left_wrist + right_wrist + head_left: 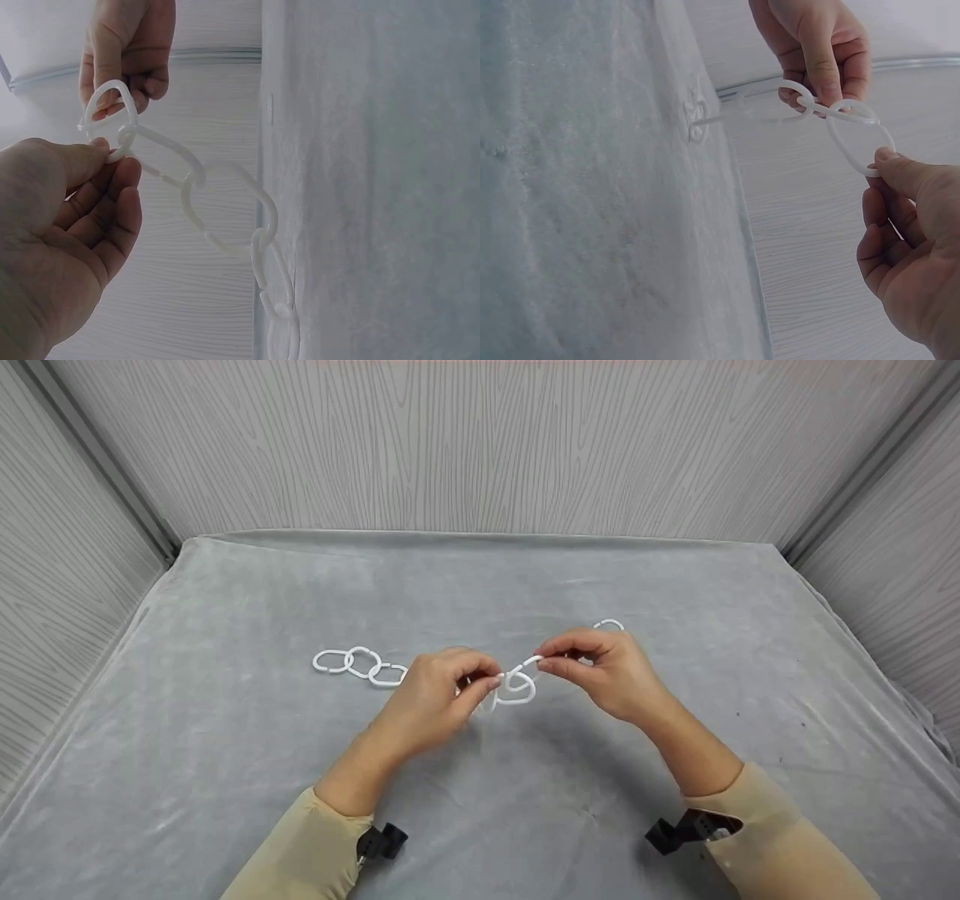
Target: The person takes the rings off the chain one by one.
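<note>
The left hand pinches the end link of a white plastic ring chain, while the right hand pinches a loose oval ring hooked through it — both lifted just above the grey felt cloth. The chain's glossy, smooth links trail left onto the cloth. Another ring peeks from behind the right hand — partly hidden.

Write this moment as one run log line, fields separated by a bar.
left hand: pinches chain of white rings | right hand: pinches white ring | place: above grey cloth | spare ring: on cloth
</note>
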Motion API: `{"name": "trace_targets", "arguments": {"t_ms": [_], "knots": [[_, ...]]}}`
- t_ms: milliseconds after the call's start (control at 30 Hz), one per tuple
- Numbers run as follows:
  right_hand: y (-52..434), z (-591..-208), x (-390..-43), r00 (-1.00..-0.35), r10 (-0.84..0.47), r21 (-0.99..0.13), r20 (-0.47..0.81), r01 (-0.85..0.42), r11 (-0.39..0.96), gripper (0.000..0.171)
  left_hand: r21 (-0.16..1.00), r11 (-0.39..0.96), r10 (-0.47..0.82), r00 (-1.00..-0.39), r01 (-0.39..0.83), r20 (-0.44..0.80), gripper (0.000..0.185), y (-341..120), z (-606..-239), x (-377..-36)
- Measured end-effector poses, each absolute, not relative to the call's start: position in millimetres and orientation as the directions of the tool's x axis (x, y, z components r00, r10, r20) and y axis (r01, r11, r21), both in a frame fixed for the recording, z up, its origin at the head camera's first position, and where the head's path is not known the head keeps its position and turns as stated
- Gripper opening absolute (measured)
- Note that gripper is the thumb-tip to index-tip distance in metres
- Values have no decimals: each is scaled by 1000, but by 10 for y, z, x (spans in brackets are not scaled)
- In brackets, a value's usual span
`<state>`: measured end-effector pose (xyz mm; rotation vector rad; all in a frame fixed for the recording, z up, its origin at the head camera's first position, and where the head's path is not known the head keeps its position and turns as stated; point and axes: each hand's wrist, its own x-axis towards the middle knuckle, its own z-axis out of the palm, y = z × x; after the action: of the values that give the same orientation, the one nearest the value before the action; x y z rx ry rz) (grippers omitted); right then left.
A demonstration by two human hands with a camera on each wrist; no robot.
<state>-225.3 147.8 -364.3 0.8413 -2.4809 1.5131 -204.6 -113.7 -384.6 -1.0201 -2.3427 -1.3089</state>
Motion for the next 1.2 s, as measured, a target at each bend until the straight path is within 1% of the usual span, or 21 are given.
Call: {"name": "trace_targets", "arguments": {"t_ms": [267, 500, 667, 900, 1200], "knots": [[1494, -3626, -2267, -813, -432, -763, 392, -549, 342, 9, 633, 349, 460, -715, 691, 526, 5, -1126, -3838, -2039], [1473, -3567, -2318, -801, -492, -761, 341, -543, 355, 9, 623, 353, 476, -707, 698, 523, 5, -1124, -3836, -2028], [1444, -3530, -2334, -774, -536, -736, 336, -571, 363, 9, 627, 353, 486, -709, 694, 511, 6, -1125, -3830, -2014], [1444, -3438, -2360, -704, -610, -662, 365, -657, 362, 12, 631, 354, 498, -710, 691, 498, 6, -1123, -3818, -2010], [1385, -3321, -2404, -564, -732, -513, 382, -788, 340, 12, 625, 344, 512, -698, 701, 501, 7, -1128, -3831, -2019]]}}
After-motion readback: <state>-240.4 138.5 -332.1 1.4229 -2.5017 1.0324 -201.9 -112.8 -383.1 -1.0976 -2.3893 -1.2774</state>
